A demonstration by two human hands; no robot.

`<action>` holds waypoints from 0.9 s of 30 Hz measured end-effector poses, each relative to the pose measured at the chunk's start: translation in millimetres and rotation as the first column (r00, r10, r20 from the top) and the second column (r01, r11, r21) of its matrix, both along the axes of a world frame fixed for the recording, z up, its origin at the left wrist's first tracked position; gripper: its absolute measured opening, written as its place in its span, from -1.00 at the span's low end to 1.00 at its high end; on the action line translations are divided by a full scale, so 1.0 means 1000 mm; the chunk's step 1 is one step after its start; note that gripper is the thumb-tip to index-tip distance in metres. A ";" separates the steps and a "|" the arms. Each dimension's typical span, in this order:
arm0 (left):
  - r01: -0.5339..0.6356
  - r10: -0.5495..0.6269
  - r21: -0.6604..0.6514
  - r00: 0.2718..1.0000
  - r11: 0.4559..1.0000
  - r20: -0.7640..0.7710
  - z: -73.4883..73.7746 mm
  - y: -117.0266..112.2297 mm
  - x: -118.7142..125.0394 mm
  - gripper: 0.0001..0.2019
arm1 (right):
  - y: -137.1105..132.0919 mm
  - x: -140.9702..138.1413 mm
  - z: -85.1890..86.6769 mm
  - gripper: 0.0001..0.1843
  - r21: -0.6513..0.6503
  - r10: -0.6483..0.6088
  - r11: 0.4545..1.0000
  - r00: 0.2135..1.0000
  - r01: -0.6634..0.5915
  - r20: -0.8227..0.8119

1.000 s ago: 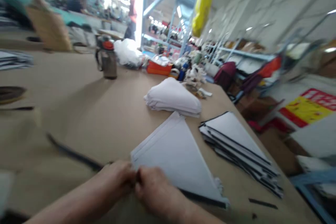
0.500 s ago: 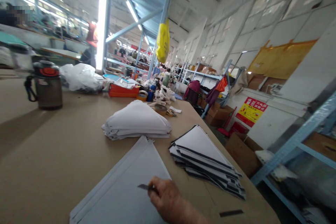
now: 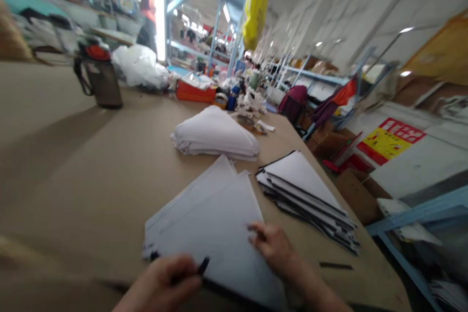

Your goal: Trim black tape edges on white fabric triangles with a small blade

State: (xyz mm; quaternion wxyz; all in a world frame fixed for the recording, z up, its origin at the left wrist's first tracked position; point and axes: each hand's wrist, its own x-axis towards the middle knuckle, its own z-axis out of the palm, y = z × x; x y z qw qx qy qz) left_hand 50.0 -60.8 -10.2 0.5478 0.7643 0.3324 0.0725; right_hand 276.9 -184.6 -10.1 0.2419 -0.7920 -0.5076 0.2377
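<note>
A pile of white triangular fabric pieces (image 3: 212, 214) lies on the brown table (image 3: 91, 156) right in front of me. My left hand (image 3: 164, 285) is at the pile's near edge, fingers pinched on a thin black strip (image 3: 203, 266). On the pile's right side rests my right hand (image 3: 272, 243), its fingers curled on the top sheet. To the right lies a stack of white triangles edged in black (image 3: 307, 190). Behind sits a heap of plain white triangles (image 3: 215, 134).
A dark jug with a red lid (image 3: 100, 75), a clear plastic bag (image 3: 141, 66), an orange tray (image 3: 195, 91) and small clutter stand at the table's far end. One short black strip (image 3: 335, 266) lies near the table's right edge. Blue shelving and cartons stand to the right.
My left hand has come back into view holding the black strip. My right hand moved to the right side of the white pile. The view tilted down and sideways.
</note>
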 end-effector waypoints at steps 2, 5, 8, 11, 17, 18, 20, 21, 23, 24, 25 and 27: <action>-0.048 0.048 -0.114 0.999 0.992 -0.002 0.006 -0.009 -0.001 -0.80 | -0.001 -0.003 0.015 -0.70 0.087 -0.059 0.992 0.953 0.089 -0.298; -0.084 0.104 -0.190 0.989 0.978 0.102 0.017 -0.014 0.006 -0.78 | 0.005 -0.012 0.034 -0.65 0.040 -0.068 0.993 0.804 0.114 -0.590; -0.070 0.096 -0.205 0.988 0.976 0.121 0.021 -0.017 0.013 -0.78 | 0.009 -0.026 0.042 -0.64 0.008 -0.025 0.999 0.741 0.041 -0.671; -0.041 0.059 -0.170 0.993 0.984 0.101 0.020 -0.021 0.014 -0.79 | 0.014 -0.037 0.035 -0.64 -0.015 -0.003 1.000 0.713 -0.010 -0.701; -0.030 0.037 -0.080 0.995 0.996 0.095 0.020 -0.022 0.019 -0.80 | 0.024 -0.036 0.013 -0.80 -0.028 0.037 0.994 0.585 -0.102 -0.810; -0.031 0.036 -0.067 0.996 0.997 0.084 0.021 -0.021 0.021 -0.80 | 0.024 -0.035 0.012 -0.80 -0.013 0.047 0.995 0.580 -0.098 -0.813; -0.023 0.025 -0.041 0.999 0.999 0.045 0.022 -0.022 0.026 -0.81 | 0.021 -0.033 0.014 -0.81 0.020 0.060 0.997 0.622 -0.072 -0.781; -0.014 0.014 -0.032 1.000 0.999 0.019 0.023 -0.023 0.030 -0.82 | 0.017 -0.030 0.017 -0.82 0.038 0.060 0.998 0.664 -0.048 -0.745; 0.024 -0.025 -0.023 1.000 0.999 -0.018 0.028 -0.026 0.042 -0.84 | 0.006 -0.022 0.024 -0.82 0.062 0.036 0.998 0.748 0.007 -0.663; 0.068 -0.069 -0.018 0.997 0.998 -0.020 0.032 -0.029 0.049 -0.85 | -0.002 -0.015 0.027 -0.81 0.062 0.016 0.998 0.776 0.030 -0.631; 0.127 -0.127 -0.004 0.992 0.992 -0.008 0.037 -0.033 0.057 -0.86 | -0.012 -0.007 0.031 -0.80 0.062 -0.010 0.996 0.795 0.060 -0.607; 0.274 -0.274 0.065 0.962 0.960 0.001 0.053 -0.043 0.073 -0.87 | -0.033 0.014 0.038 -0.77 0.051 -0.084 0.989 0.806 0.140 -0.586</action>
